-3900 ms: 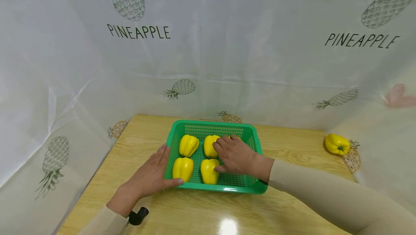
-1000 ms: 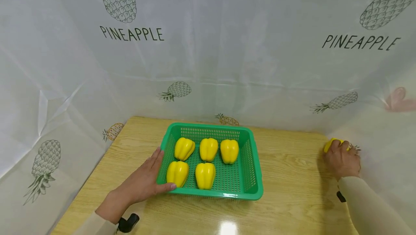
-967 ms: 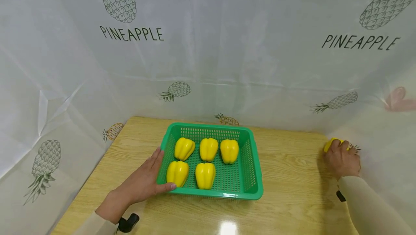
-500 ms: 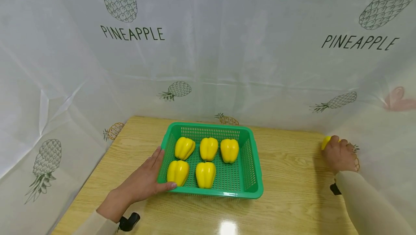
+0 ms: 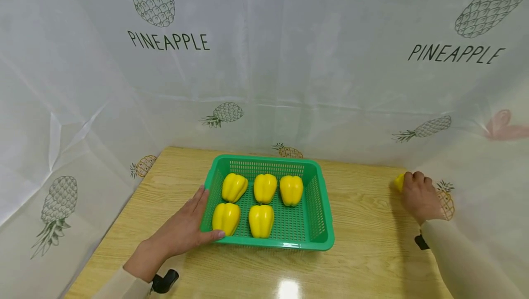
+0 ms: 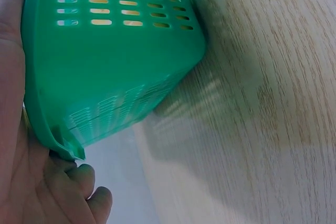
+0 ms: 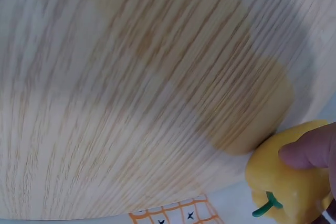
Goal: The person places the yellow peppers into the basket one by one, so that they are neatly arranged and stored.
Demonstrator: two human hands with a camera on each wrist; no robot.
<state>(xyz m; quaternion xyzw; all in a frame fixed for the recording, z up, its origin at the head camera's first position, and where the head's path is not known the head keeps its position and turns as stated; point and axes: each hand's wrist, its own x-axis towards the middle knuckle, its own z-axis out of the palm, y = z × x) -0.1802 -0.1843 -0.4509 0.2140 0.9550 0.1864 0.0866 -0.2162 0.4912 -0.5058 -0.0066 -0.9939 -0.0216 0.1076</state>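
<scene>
A green plastic basket (image 5: 285, 245) stands on the table with several yellow bell peppers (image 5: 291, 190) inside, set in two rows. My left hand (image 5: 182, 225) holds its near left corner, thumb over the front rim and the other fingers along the left side. Close up in the left wrist view, the basket's perforated wall (image 6: 121, 45) meets the palm and curled fingertips (image 6: 100, 203). At the far right, my right hand (image 5: 420, 197) grips another yellow bell pepper (image 7: 289, 177), mostly hidden by the hand in the head view. Its green stem and my thumb show in the right wrist view.
The wooden table (image 5: 363, 207) backs onto a pale sheet (image 5: 322, 83) printed with pineapples, which also hangs at both sides. Bare wood lies between the basket and my right hand. Black wrist straps (image 5: 165, 281) sit on both arms.
My right hand has left the basket, reached the far-right bell pepper, and shifted left with it in the last second. My left hand stays at the basket corner.
</scene>
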